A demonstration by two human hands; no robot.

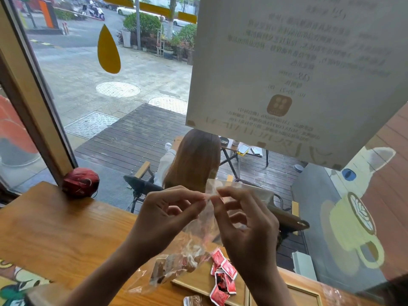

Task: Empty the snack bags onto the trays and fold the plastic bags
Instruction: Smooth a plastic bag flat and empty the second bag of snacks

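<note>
I hold a clear plastic snack bag [199,226] up in front of me. My left hand [167,215] and my right hand [245,219] each pinch its top edge between thumb and forefinger, the fingertips almost touching. Brown wrapped snacks [174,265] hang in the bag's bottom, just above the wooden counter. Several red snack packets [223,277] lie on a wooden tray [198,283] below my hands. A second tray [306,294] adjoins it on the right, mostly hidden by my right forearm.
The wooden counter [57,228] runs along a large window. A red bundle [80,182] sits at the counter's back left corner. One loose packet [193,300] lies at the bottom edge. A paper notice [298,74] is stuck to the glass; a person sits outside.
</note>
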